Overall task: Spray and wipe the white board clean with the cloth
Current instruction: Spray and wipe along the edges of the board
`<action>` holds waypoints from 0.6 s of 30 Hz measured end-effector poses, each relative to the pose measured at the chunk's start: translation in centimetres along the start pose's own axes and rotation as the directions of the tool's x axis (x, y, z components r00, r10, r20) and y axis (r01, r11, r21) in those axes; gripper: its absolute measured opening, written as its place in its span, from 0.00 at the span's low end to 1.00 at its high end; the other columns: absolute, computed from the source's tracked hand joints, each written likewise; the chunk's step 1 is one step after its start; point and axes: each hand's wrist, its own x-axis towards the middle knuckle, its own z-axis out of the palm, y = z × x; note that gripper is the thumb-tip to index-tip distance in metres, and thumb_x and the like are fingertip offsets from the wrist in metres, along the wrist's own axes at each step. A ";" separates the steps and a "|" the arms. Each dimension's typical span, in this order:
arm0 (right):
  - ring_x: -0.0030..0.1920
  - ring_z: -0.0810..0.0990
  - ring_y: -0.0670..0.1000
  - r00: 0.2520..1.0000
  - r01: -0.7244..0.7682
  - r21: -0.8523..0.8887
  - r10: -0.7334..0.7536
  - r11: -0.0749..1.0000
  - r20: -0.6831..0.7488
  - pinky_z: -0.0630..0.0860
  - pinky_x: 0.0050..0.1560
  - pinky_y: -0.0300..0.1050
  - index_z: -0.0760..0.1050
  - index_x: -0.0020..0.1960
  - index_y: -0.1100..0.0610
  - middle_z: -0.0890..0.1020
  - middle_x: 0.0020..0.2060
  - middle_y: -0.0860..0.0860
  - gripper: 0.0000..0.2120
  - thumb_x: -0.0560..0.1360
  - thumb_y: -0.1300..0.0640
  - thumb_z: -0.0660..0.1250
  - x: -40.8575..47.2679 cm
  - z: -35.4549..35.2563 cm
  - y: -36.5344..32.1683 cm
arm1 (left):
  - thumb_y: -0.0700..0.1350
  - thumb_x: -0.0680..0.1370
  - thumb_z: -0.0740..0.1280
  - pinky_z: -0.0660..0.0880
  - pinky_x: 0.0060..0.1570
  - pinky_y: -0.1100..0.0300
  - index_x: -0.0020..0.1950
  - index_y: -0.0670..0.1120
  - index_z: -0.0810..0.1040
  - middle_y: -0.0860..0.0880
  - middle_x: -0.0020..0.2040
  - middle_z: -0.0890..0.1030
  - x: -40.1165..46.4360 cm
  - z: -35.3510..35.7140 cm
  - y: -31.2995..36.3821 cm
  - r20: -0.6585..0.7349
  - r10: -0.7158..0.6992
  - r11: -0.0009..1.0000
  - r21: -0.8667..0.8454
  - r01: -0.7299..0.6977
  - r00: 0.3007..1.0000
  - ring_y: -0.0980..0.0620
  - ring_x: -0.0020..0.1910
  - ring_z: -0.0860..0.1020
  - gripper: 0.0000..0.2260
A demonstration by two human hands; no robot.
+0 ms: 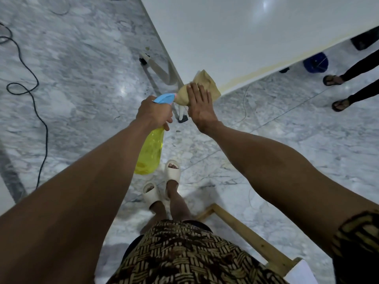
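The white board (235,37) fills the upper right of the frame, its lower corner coming down to the centre, with a yellowish streak running along its bottom edge. Below it, marble floor (71,68) spreads across the frame, a black cable (30,87) looping at the upper left. The yellow spray bottle (150,150) hangs just left of centre, gripped around its neck by the left hand (153,112), fingers curled under the blue trigger head (165,97). At the board's corner sits the tan cloth (202,86), pressed flat under the straight fingers of the right hand (200,103). Wiping looks to be the step in hand, at the lowest corner. Next, the cloth likely needs sweeping along the streaked bottom edge toward the right, perhaps after 1 more spray there.
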 end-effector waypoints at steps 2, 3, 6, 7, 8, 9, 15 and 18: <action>0.79 0.49 0.62 1.000 0.001 0.024 0.000 1.000 -0.023 0.45 0.78 0.61 0.49 0.80 0.62 0.52 0.79 0.59 0.30 0.81 0.61 0.56 0.1 -0.1 0.1 | 0.44 0.74 0.67 0.86 0.45 0.40 0.64 0.41 0.84 0.43 0.40 0.85 -0.1 -0.1 -0.1 -0.005 0.004 1.000 0.015 -0.004 1.000 0.35 0.45 0.88 0.20; 0.79 0.49 0.62 1.000 -0.008 0.048 0.009 0.999 -0.018 0.46 0.78 0.61 0.49 0.80 0.62 0.51 0.79 0.59 0.30 0.81 0.61 0.56 -0.1 -0.3 0.1 | 0.44 0.74 0.67 0.87 0.45 0.41 0.65 0.42 0.83 0.43 0.40 0.85 -0.4 -0.1 0.0 0.003 0.007 1.000 0.017 -0.007 1.000 0.35 0.45 0.88 0.20; 0.80 0.45 0.60 0.999 0.039 0.136 -0.042 0.990 0.019 0.44 0.78 0.59 0.46 0.80 0.63 0.48 0.80 0.59 0.31 0.81 0.63 0.56 -0.7 -0.9 0.4 | 0.41 0.76 0.67 0.86 0.44 0.43 0.64 0.42 0.84 0.44 0.39 0.84 -0.8 -0.6 0.2 0.004 0.006 1.000 0.026 -0.007 1.000 0.34 0.46 0.87 0.18; 0.80 0.44 0.60 0.998 0.044 0.160 -0.049 0.986 0.026 0.43 0.78 0.57 0.46 0.80 0.63 0.47 0.80 0.59 0.33 0.80 0.63 0.58 -1.1 -1.3 0.3 | 0.40 0.75 0.67 0.86 0.43 0.44 0.64 0.42 0.84 0.44 0.39 0.84 -0.9 -0.8 0.2 0.001 0.006 1.000 0.029 -0.006 1.000 0.34 0.46 0.87 0.18; 0.80 0.44 0.60 0.999 0.042 0.185 -0.048 0.982 0.025 0.43 0.78 0.57 0.45 0.80 0.63 0.47 0.80 0.59 0.35 0.78 0.64 0.60 -1.3 -1.6 0.4 | 0.40 0.74 0.66 0.86 0.43 0.44 0.64 0.42 0.84 0.44 0.38 0.84 -1.0 -0.8 0.3 0.004 0.012 0.999 0.038 -0.012 1.000 0.34 0.46 0.87 0.19; 0.80 0.44 0.60 0.998 0.035 0.210 -0.043 0.977 0.035 0.43 0.78 0.57 0.45 0.80 0.64 0.47 0.80 0.59 0.37 0.78 0.64 0.62 -1.2 -1.5 0.4 | 0.40 0.74 0.66 0.86 0.43 0.44 0.63 0.42 0.84 0.44 0.38 0.84 -1.2 -0.9 0.5 0.010 0.022 0.998 0.053 -0.022 1.000 0.34 0.46 0.87 0.19; 0.77 0.58 0.58 0.955 -0.288 0.521 0.203 0.803 0.215 0.59 0.76 0.45 0.52 0.79 0.64 0.59 0.77 0.60 0.24 0.84 0.61 0.48 -1.3 -5.9 -0.6 | 0.45 0.71 0.66 0.86 0.47 0.41 0.59 0.44 0.87 0.45 0.36 0.84 -3.0 -1.3 2.4 0.020 0.063 0.995 0.075 -0.064 0.998 0.35 0.42 0.87 0.19; 0.64 0.74 0.57 0.904 -0.427 0.742 0.243 0.517 0.352 0.74 0.54 0.38 0.59 0.76 0.61 0.73 0.64 0.58 0.21 0.84 0.62 0.52 -1.2 -8.3 0.4 | 0.45 0.71 0.66 0.85 0.48 0.40 0.54 0.36 0.84 0.44 0.35 0.84 -4.0 -1.3 4.2 0.012 0.067 0.996 0.063 -0.067 0.998 0.36 0.38 0.85 0.17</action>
